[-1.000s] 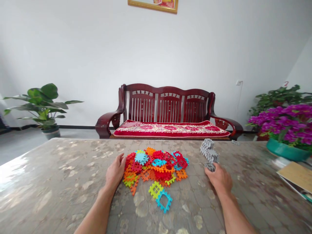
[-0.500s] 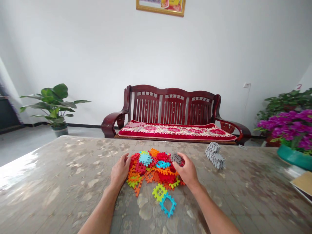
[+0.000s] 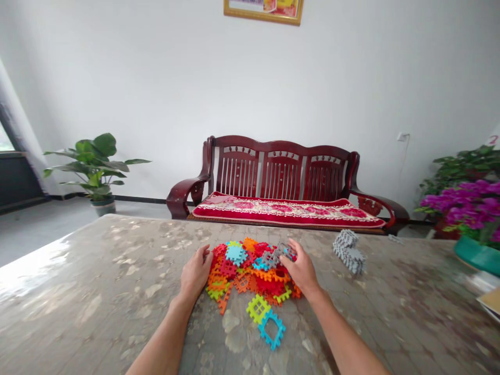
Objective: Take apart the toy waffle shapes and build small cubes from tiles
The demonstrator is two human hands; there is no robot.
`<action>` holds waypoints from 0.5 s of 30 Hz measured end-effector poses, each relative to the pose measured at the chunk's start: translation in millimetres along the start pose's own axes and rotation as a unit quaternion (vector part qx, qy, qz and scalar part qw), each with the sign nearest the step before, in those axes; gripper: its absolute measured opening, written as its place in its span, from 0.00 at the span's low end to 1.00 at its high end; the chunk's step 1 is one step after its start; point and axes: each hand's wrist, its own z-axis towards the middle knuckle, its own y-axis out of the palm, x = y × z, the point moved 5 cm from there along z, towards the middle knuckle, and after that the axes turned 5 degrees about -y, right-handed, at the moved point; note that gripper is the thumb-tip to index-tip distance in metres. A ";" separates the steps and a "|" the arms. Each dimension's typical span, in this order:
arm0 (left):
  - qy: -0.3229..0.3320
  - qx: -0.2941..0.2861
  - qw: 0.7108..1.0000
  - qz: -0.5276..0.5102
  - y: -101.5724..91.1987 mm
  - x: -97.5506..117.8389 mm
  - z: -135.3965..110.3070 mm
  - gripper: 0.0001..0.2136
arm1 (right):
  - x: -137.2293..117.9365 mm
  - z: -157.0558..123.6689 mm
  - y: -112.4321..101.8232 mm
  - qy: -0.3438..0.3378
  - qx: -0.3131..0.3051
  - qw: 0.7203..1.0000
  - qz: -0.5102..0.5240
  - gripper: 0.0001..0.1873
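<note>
A heap of interlocking plastic building tiles (image 3: pixel 269 285) in red, orange, lime and blue lies on the table between my hands. My left hand (image 3: pixel 196 274) rests against the heap's left side, fingers loosely spread and nothing held. At the right side, my right hand (image 3: pixel 302 268) has grey building tiles (image 3: pixel 275 255) between thumb and fingers, above the heap; its fingers are partly hidden. A light blue tile (image 3: pixel 236 254) sits on top at the left. In front of the heap, a lime window tile (image 3: pixel 258 309) touches a blue tile with an opening (image 3: pixel 272 346).
A row of stacked grey tiles (image 3: pixel 349 251) stands to the right on the patterned table (image 3: pixel 128 291), with small grey pieces (image 3: pixel 395 239) behind. Purple flowers in a teal pot (image 3: pixel 474 255) stand at the far right. A wooden bench (image 3: pixel 281 166) is beyond the table.
The grey tiles at my right hand have turned and moved slightly left over the heap, showing more of themselves. My left hand stays by the heap. The view has shifted slightly.
</note>
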 end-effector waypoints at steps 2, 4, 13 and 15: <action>0.002 0.001 1.000 0.000 -0.4 0.3 -0.1 0.22 | 6.2 -1.2 -2.3 0.008 0.003 1.000 -0.007 0.33; 0.001 0.001 1.000 -0.001 -0.6 0.3 -0.2 0.22 | 11.3 -2.8 -4.4 0.013 0.000 1.000 -0.018 0.33; 0.003 0.000 1.000 -0.006 1.6 -4.0 2.9 0.21 | 48.4 -16.0 -65.5 0.021 0.190 0.976 -0.100 0.24; 0.006 0.001 1.000 -0.002 1.5 -4.0 3.5 0.21 | 63.9 -22.1 -89.7 0.075 0.252 0.956 -0.127 0.25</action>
